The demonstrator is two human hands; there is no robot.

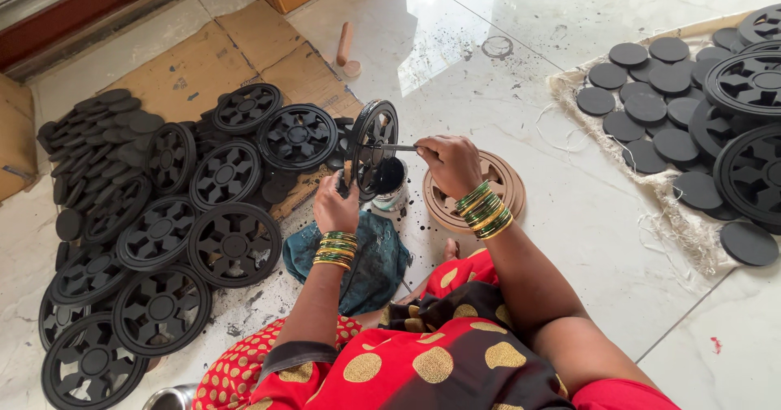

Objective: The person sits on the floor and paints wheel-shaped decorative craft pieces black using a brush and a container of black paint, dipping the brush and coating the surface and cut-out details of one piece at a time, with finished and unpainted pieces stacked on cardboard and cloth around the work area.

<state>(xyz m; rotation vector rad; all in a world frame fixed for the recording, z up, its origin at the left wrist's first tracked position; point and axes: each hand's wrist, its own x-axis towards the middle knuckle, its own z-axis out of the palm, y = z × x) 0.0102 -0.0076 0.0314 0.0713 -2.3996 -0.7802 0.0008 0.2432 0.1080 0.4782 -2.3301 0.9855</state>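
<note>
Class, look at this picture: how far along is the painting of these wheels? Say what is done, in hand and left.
Done: a spread of black wheels on the floor to the left, and black discs on the cloth to the right. In hand: the left hand holds one wheel upright over a paint pot while the right hand works it with a brush. Left: a brown, unpainted wheel on the floor.

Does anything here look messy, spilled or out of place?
Yes. Black specks and smears dot the pale floor around the small paint pot, and a faint black ring mark sits farther off. The sack mat under the black discs has frayed, loose threads along its edge.
</note>
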